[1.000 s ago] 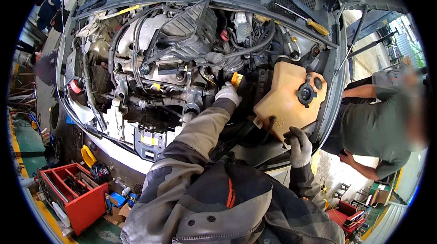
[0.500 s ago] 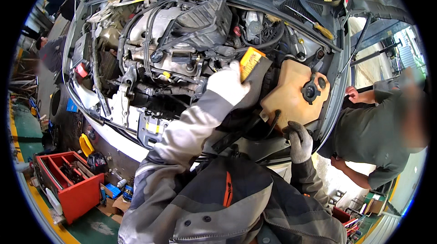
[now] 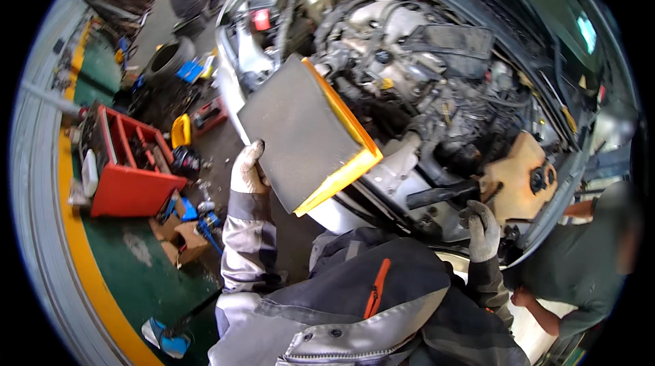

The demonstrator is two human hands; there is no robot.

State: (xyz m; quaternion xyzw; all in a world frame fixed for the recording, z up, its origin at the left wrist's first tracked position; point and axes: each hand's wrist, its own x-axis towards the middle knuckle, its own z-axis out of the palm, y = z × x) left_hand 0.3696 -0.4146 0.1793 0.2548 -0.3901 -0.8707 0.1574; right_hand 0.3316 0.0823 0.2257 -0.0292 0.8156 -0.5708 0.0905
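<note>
While your left hand (image 3: pixel 248 168) clamps the filter (image 3: pixel 307 137), it's out of the engine (image 3: pixel 382 17), unplaced. Your right hand (image 3: pixel 482 233) curls, grip unclear.

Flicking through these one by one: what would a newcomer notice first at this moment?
Most likely the large dark grey panel with the bright orange-yellow edge, left of centre, gripped at its lower left by the gloved left hand and partly covering the view of the engine. After that, probably the open red toolbox at the left and the tan plastic tank at the right of the engine.
</note>
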